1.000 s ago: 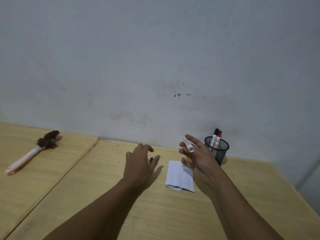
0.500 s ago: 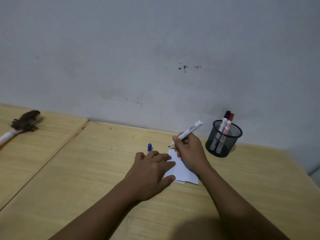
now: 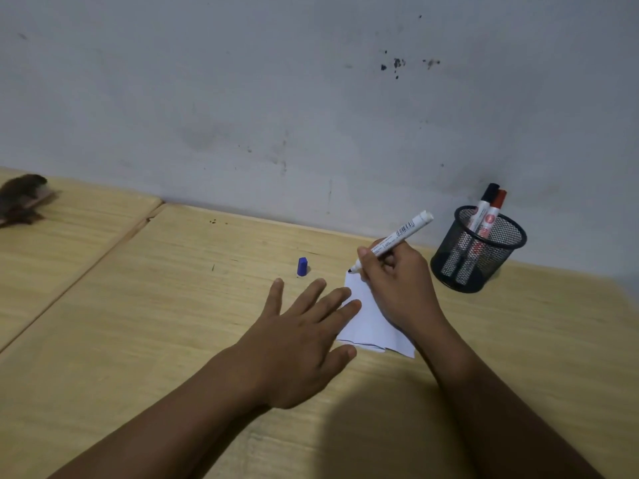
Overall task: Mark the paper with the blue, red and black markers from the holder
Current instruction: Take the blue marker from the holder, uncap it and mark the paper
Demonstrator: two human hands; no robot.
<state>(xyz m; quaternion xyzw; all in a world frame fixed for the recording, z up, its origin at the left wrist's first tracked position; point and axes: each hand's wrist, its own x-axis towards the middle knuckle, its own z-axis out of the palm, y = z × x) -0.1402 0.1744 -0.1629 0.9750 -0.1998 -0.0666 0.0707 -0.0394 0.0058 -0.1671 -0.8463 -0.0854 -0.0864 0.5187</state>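
Note:
A folded white paper [image 3: 370,323] lies on the wooden table [image 3: 173,305]. My right hand [image 3: 401,288] grips an uncapped white marker [image 3: 397,236], its dark tip at the paper's far left corner. My left hand [image 3: 304,337] lies flat with spread fingers, fingertips on the paper's left edge. The marker's blue cap [image 3: 302,266] stands on the table just beyond my left fingers. A black mesh holder [image 3: 479,250] to the right holds a black-capped marker [image 3: 485,202] and a red-capped marker [image 3: 495,210].
A brush with dark bristles [image 3: 20,198] lies at the far left on a neighbouring table. A seam [image 3: 103,257] runs between the two tabletops. The grey wall [image 3: 311,98] stands directly behind the table.
My right hand turned the marker into a writing grip and lowered its tip to the paper. My left hand left the cap standing on the table and moved onto the paper's edge.

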